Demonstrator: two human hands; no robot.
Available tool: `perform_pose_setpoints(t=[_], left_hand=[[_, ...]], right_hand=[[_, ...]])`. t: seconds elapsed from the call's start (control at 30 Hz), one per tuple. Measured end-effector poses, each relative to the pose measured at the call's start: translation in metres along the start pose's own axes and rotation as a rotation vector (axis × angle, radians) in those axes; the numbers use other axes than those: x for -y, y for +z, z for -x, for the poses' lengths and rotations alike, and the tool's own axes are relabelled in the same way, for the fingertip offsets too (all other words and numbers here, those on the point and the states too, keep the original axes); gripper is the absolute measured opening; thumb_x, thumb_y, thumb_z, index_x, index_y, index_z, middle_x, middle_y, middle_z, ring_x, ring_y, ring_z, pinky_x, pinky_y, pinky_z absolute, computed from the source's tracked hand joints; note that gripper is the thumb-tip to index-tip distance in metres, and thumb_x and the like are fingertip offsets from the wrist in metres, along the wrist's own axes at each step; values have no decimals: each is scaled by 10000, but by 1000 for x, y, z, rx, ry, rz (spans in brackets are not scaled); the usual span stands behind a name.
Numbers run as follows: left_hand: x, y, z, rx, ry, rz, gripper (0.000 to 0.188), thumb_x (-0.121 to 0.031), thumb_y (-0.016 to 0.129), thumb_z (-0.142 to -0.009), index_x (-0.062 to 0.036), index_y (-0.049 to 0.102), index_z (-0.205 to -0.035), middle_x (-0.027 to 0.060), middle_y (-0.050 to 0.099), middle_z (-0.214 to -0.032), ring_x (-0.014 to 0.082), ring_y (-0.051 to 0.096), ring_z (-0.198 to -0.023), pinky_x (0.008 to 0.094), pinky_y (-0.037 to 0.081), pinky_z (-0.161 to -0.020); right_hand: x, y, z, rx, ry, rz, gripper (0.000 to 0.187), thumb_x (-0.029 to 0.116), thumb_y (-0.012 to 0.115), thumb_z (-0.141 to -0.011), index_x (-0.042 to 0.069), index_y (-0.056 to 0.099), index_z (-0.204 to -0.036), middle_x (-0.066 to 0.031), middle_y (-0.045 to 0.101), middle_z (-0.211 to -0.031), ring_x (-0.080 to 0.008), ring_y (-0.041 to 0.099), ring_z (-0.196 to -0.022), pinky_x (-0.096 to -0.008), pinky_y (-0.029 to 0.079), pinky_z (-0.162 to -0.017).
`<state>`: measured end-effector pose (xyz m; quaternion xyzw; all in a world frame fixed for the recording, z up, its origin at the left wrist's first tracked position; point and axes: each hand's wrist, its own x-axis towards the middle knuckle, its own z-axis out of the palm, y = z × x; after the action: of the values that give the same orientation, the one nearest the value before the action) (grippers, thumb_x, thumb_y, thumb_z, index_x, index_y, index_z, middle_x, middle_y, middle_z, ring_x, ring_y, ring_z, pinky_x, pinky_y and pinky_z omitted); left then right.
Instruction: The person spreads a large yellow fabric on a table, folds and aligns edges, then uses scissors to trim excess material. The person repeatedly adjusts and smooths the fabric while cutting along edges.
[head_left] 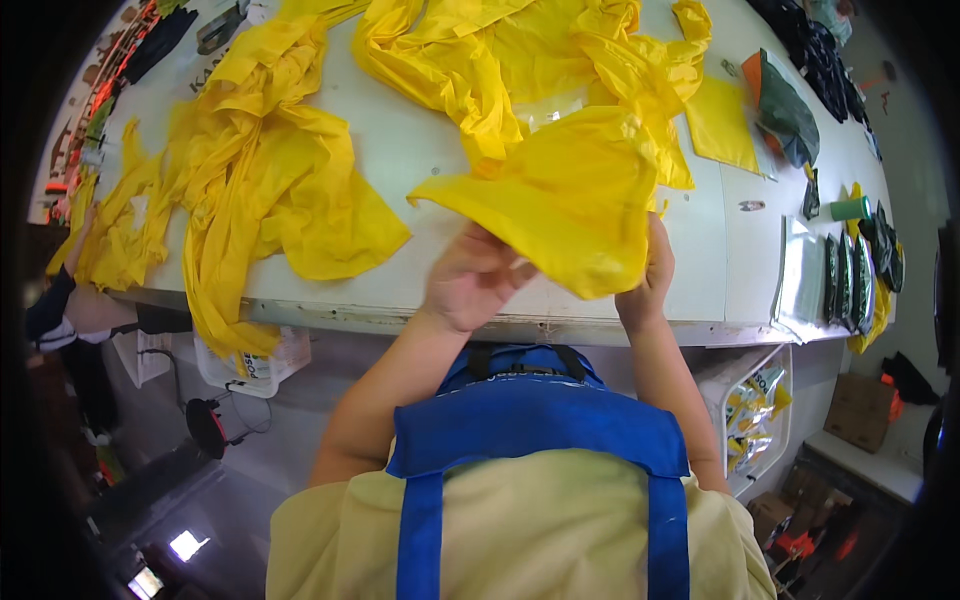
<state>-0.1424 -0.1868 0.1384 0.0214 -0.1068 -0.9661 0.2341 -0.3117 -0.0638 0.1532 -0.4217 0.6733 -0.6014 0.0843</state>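
Observation:
A thin, shiny yellow garment [560,200] is spread over the table in front of me, with one wide panel lifted near the table's front edge. Its pointed left corner stands out past my left hand. My left hand [468,280] is at the panel's lower edge with its fingers curled in at the cloth, their tips partly covered and slightly blurred. On the panel's right side, my right hand [648,275] grips the edge, and the cloth hides some of its fingers. Under the garment shows a piece of clear plastic [550,112].
More yellow garments [260,180] lie heaped at left, hanging over the table edge [400,318]. To the right are a flat yellow packet [722,125], a dark green and orange pouch [785,112], a green roll [851,209] and dark packets [848,280]. Bins [255,365] stand below. Another person's arm [75,245] shows at far left.

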Motion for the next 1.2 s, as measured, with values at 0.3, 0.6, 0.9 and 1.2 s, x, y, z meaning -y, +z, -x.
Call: perform_pose_setpoints(t=[0.3,0.6,0.9,1.2], left_hand=[[68,-15,-28,-87,220,-1173,470,-215,522,-902,-109,392,-1341,95,485,-1309,264,471,-1207,429,398,-1017],[98,-3,-23,-94,404,-1572,477,-260,522,-913,-109,389,-1344,97,474,-1317,266,463,-1210,413,392,-1020],[77,-11,-16,-117,378,-1680,488,-306,523,-923,-108,386,-1347,100,462,-1325,267,454,-1214,397,386,-1022],[80,-51,1,-91,86,-1361,538,-350,535,-918,-106,366,-1366,108,435,-1353,270,435,-1230,377,377,-1024]], right_hand=[[7,-81,-8,881,-63,163,436,-18,567,-745,78,558,-1170,-103,562,-989,-268,538,-963,-349,433,-856],[-8,-63,0,618,419,-410,298,162,428,-968,-33,540,-1163,-72,576,-1064,-159,498,-997,-275,379,-908],[-61,-83,41,171,34,362,522,63,658,-753,-2,474,-1237,-182,516,-1231,-321,466,-1152,-381,383,-951],[-84,-74,24,41,-149,369,322,-110,511,-727,33,631,-989,-137,622,-1011,-290,576,-1000,-350,448,-896]])
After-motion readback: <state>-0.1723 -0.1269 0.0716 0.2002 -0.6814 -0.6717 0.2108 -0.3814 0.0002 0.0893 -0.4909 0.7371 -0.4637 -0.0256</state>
